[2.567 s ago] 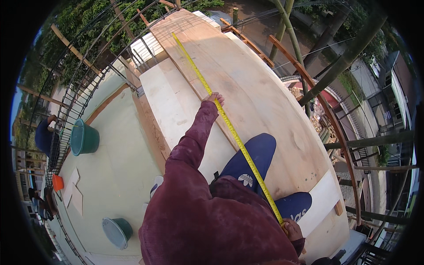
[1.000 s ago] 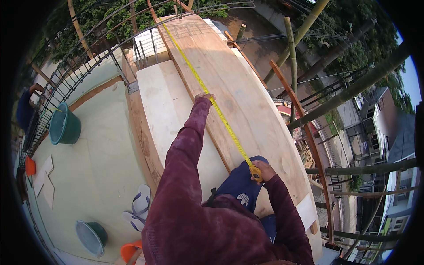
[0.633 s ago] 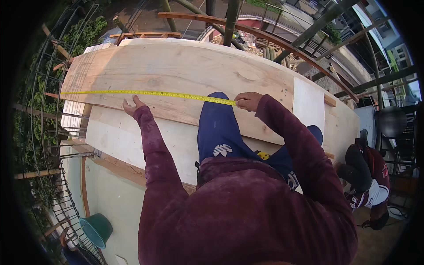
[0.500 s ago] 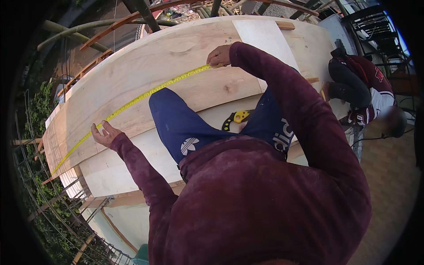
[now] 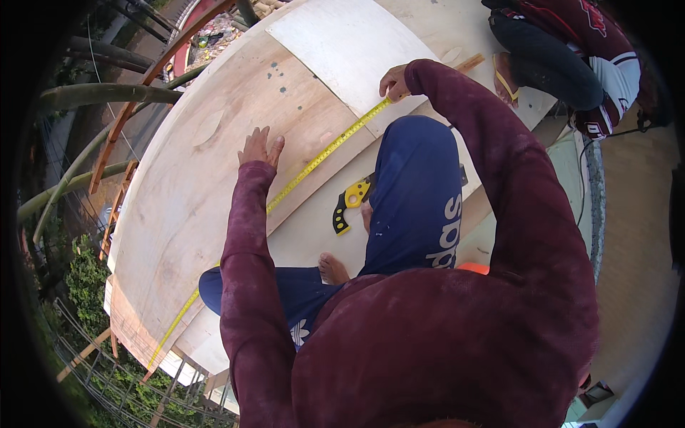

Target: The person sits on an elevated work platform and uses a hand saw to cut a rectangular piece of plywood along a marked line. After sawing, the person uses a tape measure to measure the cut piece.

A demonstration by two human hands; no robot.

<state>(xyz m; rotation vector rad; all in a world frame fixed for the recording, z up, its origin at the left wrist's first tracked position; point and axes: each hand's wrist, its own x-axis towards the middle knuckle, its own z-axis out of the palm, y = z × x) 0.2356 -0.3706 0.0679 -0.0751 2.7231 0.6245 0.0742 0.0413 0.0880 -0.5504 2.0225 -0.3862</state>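
My right hand is closed on the tape measure at its far right end, near my raised knee. The yellow blade of the tape measure runs from there down to the lower left corner of a plywood sheet, passing behind my left forearm and left knee. My left hand rests on the plywood, palm down with fingers spread, just beyond the tape and apart from it. A yellow and black tool handle lies by my foot; my leg hides the rest of it.
A white panel adjoins the plywood on the far side. At the right a co-worker crouches on the boards, beside a wood strip. Past the platform's left edge are bamboo poles, rebar and plants, with a drop beyond.
My left hand has left the tape and moved right onto the plywood. My left knee has dropped outward over the tape. The view has swung to the left, and my right hand still grips the tape.
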